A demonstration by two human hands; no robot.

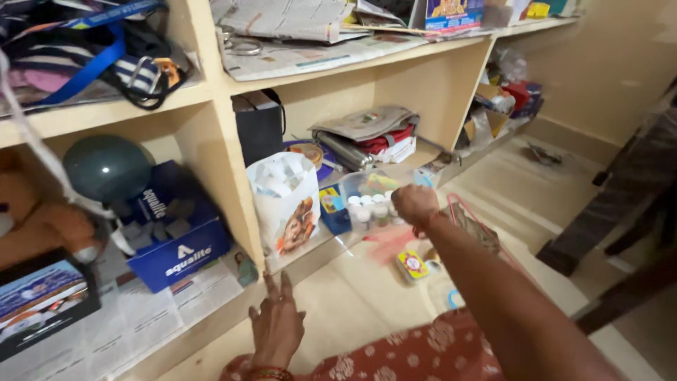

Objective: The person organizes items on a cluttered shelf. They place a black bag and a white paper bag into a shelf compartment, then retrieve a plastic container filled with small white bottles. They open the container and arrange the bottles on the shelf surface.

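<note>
My right hand [415,205] reaches out to the bottom shelf, fingers curled at a clear plastic container [367,192] that holds several small white bottles [372,210]; whether it grips the container I cannot tell. My left hand [276,326] rests flat on the cream floor, fingers spread, just in front of the shelf's lower edge [310,254]. A white paper bag with a picture [285,201] stands left of the container.
A wooden shelf unit holds a blue box [176,236], a dark green ball [107,168], newspapers [296,35], scissors [240,44], a black box [258,125] and folded bags [370,134]. A small yellow tin [412,266] lies on the floor. Dark furniture legs [620,212] stand to the right.
</note>
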